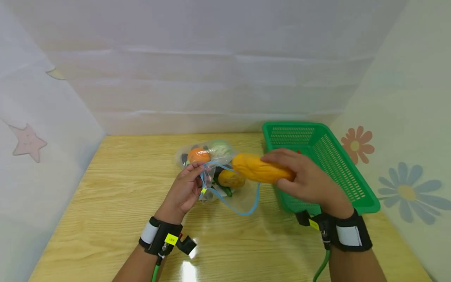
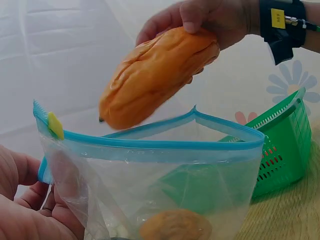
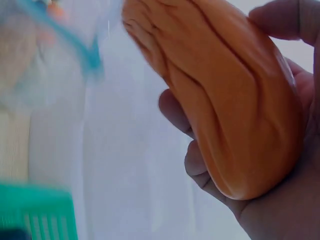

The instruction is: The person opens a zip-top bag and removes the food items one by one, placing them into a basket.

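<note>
My right hand (image 1: pixel 308 178) grips a wrinkled, orange, papaya-shaped fruit (image 1: pixel 260 168), thumb on one side and fingers on the other. Its free end hangs over the mouth of a clear zip bag (image 2: pixel 165 180) with a blue rim. At the left end of that rim, beside a yellow slider (image 2: pixel 55 125), my left hand (image 1: pixel 184 188) pinches the plastic. The mouth gapes wide. Through the film a yellow-brown rounded item (image 2: pixel 175 226) shows low in the bag. In the right wrist view, the fruit (image 3: pixel 225 95) lies along the palm.
A green plastic basket (image 1: pixel 292 135) stands on the right of the wooden table (image 1: pixel 116 203), with something red (image 1: pixel 298 152) inside. Behind the open bag, clear plastic covers an orange ball-shaped item (image 1: pixel 199 155), a pale green round one (image 1: pixel 220 149) and dark pieces. White walls enclose the table.
</note>
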`<action>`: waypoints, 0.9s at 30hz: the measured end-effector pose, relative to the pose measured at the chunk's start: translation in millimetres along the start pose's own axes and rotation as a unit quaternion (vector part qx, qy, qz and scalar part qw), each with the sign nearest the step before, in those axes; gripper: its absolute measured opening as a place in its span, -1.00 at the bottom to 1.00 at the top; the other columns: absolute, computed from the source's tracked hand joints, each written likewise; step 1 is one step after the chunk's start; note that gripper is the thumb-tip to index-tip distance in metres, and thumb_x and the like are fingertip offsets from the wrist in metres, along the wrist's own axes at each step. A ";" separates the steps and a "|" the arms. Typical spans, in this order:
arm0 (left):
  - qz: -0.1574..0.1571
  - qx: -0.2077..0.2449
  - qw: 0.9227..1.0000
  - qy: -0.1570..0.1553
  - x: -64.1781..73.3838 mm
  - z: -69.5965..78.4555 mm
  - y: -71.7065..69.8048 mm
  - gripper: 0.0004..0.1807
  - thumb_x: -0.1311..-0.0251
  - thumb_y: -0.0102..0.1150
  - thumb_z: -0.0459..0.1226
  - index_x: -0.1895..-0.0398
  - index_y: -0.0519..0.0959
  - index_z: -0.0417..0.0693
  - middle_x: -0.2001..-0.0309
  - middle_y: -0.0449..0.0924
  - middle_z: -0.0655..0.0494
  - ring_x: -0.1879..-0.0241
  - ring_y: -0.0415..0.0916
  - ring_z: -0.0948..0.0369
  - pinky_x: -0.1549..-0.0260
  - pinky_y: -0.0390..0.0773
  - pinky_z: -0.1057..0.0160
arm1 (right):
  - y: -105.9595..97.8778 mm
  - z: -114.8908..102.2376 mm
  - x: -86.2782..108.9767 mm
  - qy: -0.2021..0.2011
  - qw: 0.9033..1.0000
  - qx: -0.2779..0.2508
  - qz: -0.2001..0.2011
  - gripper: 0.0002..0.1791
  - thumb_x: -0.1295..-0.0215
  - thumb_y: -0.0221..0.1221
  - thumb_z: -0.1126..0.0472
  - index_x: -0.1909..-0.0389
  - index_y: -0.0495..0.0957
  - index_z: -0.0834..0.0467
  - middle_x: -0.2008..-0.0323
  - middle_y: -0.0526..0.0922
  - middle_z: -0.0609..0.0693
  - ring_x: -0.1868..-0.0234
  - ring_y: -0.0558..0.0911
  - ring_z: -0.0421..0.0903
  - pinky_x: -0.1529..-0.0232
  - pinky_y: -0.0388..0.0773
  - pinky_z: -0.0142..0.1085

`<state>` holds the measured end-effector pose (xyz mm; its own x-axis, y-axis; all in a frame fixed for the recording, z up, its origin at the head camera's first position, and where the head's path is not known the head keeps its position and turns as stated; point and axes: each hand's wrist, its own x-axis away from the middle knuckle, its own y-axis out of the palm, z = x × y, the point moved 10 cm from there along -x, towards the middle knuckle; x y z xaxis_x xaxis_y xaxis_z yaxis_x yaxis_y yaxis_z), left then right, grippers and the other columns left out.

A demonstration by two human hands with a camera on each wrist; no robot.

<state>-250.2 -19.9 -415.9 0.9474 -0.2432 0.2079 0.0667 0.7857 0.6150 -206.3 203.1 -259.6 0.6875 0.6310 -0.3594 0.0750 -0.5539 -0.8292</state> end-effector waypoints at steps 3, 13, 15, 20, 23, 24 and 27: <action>-0.002 0.001 1.000 0.000 0.0 0.6 0.1 -0.90 -0.56 -0.15 -0.33 0.20 0.36 -0.03 0.25 0.58 0.18 0.48 0.43 0.37 0.57 0.31 0.50 | -25.4 35.2 5.9 0.056 0.998 0.023 0.029 -0.41 -0.19 0.17 0.45 -0.29 0.46 0.13 -0.15 0.51 0.06 0.22 0.42 -0.12 0.28 0.39 -0.28; -0.002 0.001 1.000 0.004 0.1 0.0 0.9 -0.90 -0.56 -0.17 -0.32 0.13 0.39 -0.04 0.23 0.59 0.17 0.46 0.47 0.35 0.60 0.31 0.50 | -54.4 148.2 39.0 0.252 0.965 0.069 -0.027 -0.45 -0.47 0.06 0.17 -0.41 0.28 0.25 -0.23 0.39 0.27 0.02 0.43 0.17 0.06 0.35 0.08; -0.003 -0.001 1.000 0.004 0.2 0.0 0.9 -0.90 -0.56 -0.17 -0.32 0.12 0.39 -0.03 0.22 0.59 0.17 0.47 0.46 0.36 0.62 0.28 0.50 | -53.4 160.8 44.3 0.268 0.960 0.068 -0.032 -0.44 -0.48 0.06 0.15 -0.41 0.27 0.27 -0.22 0.40 0.28 0.03 0.44 0.17 0.07 0.36 0.08; 0.003 0.003 1.000 0.010 0.6 0.5 0.0 -0.90 -0.55 -0.15 -0.33 0.13 0.40 -0.04 0.24 0.60 0.16 0.47 0.47 0.36 0.58 0.32 0.51 | -45.3 187.8 55.0 0.289 0.953 0.073 -0.060 -0.38 -0.51 0.04 0.10 -0.42 0.19 0.37 -0.22 0.36 0.39 0.00 0.43 0.25 0.03 0.38 0.17; 0.002 0.003 1.000 0.011 0.9 -1.3 0.3 -0.90 -0.55 -0.14 -0.34 0.14 0.41 -0.05 0.25 0.59 0.16 0.45 0.49 0.35 0.54 0.37 0.52 | -39.6 203.6 62.0 0.285 0.952 0.085 -0.079 -0.36 -0.50 0.07 0.14 -0.39 0.16 0.47 -0.24 0.32 0.49 -0.10 0.38 0.36 -0.07 0.31 0.29; -0.001 0.003 1.000 0.010 1.0 -2.3 0.8 -0.90 -0.55 -0.15 -0.35 0.13 0.41 -0.05 0.25 0.59 0.16 0.44 0.50 0.34 0.52 0.38 0.52 | -37.9 209.2 65.1 0.286 0.950 0.091 -0.087 -0.35 -0.49 0.08 0.16 -0.39 0.15 0.49 -0.24 0.30 0.52 -0.14 0.35 0.41 -0.11 0.27 0.32; -0.001 0.002 1.000 0.010 1.5 -4.4 1.0 -0.90 -0.54 -0.15 -0.35 0.13 0.41 -0.06 0.25 0.59 0.15 0.43 0.50 0.35 0.50 0.39 0.52 | -33.8 225.5 73.9 0.303 0.942 0.098 -0.105 -0.33 -0.46 0.11 0.20 -0.37 0.13 0.55 -0.25 0.26 0.59 -0.18 0.30 0.48 -0.14 0.23 0.37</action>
<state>-247.4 -16.9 -418.3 0.9536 -0.2333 0.1904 0.0681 0.7829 0.6184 -320.9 391.0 -354.7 0.9631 0.2559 0.0830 0.1613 -0.3021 -0.9395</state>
